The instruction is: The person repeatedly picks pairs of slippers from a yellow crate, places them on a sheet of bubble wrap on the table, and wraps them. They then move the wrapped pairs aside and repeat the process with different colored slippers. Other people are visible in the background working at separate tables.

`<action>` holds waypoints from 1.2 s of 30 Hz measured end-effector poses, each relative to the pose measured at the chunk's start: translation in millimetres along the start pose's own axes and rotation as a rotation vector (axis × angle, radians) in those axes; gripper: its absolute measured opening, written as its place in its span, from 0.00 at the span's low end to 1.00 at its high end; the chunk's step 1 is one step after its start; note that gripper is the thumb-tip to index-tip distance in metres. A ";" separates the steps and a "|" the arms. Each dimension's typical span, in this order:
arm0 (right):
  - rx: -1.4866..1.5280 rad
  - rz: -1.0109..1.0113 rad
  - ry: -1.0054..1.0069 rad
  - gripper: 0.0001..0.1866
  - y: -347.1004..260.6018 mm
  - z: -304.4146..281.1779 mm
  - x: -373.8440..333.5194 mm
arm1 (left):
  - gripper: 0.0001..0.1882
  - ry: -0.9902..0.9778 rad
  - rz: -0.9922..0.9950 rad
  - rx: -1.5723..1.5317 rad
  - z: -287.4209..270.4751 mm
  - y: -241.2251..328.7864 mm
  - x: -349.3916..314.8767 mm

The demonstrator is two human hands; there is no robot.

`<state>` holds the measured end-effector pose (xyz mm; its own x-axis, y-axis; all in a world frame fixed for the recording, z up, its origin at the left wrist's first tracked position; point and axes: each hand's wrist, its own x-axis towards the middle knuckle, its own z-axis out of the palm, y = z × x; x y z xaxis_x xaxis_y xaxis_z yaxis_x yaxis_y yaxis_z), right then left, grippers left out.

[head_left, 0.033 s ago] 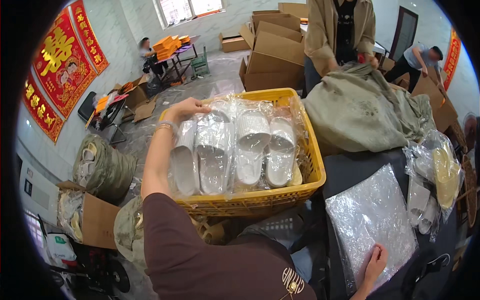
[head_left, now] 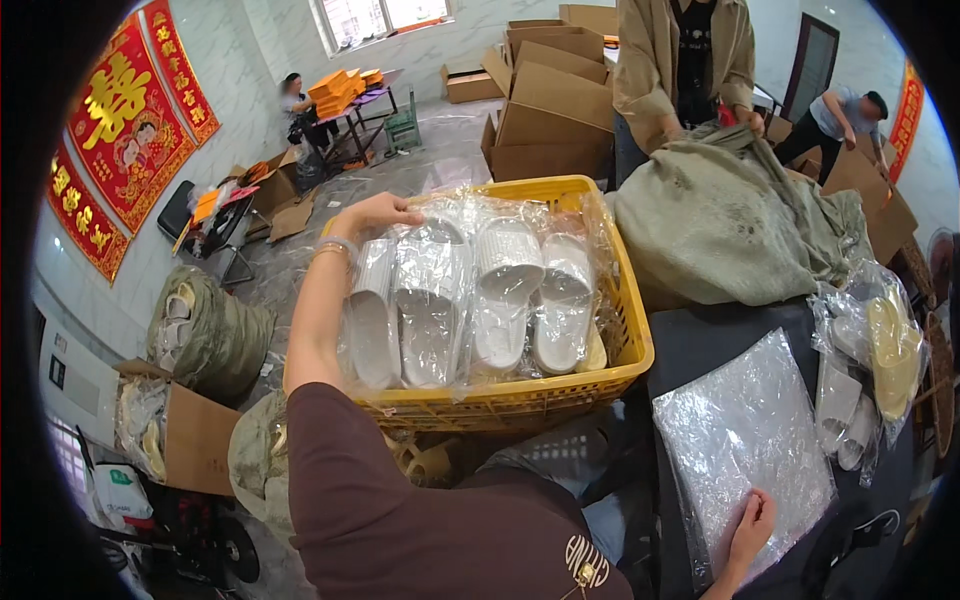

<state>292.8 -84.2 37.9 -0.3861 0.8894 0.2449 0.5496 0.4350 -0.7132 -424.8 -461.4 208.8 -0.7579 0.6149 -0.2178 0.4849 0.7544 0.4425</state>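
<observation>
White slippers (head_left: 428,310) in clear plastic bags lie side by side across the top of a yellow plastic crate (head_left: 636,345). At the far left of the crate, my left hand (head_left: 385,212) has its fingers pressed together on the bag at the toe end of a slipper. My right hand (head_left: 755,520) rests, fingers curled, on a flat stack of clear plastic bags (head_left: 735,430) on the dark table (head_left: 690,345); whatever lies inside those fingers is hidden. Bagged white and yellow slippers (head_left: 868,350) lie right of the stack.
A large green sack (head_left: 735,220) stands beyond the table, with a person's hands (head_left: 745,120) at its top. Cardboard boxes (head_left: 555,105) are piled behind the crate. To the left are a sack of slippers (head_left: 215,330) and an open carton (head_left: 195,435).
The view has shifted very slightly. My hands and the slippers keep their places.
</observation>
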 end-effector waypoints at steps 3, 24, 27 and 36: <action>-0.024 0.009 -0.023 0.09 -1.7 -0.2 0.9 | 0.26 -0.047 0.012 -0.087 0.9 1.5 -0.2; -0.172 0.157 -0.121 0.20 -72.2 -20.8 -2.9 | 0.27 0.371 0.632 0.274 -133.7 246.1 -74.9; -0.032 0.006 -0.015 0.10 10.4 -6.6 -3.7 | 0.21 0.430 0.831 0.293 -120.6 337.6 -67.9; -0.052 0.049 0.083 0.11 -0.7 -9.9 -10.3 | 0.18 0.267 1.247 -0.379 -2.8 548.5 -96.8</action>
<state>303.7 -92.2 42.5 -0.2963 0.9174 0.2657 0.6047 0.3955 -0.6913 -86.7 -107.8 475.0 0.0192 0.7468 0.6648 0.7949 -0.4147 0.4429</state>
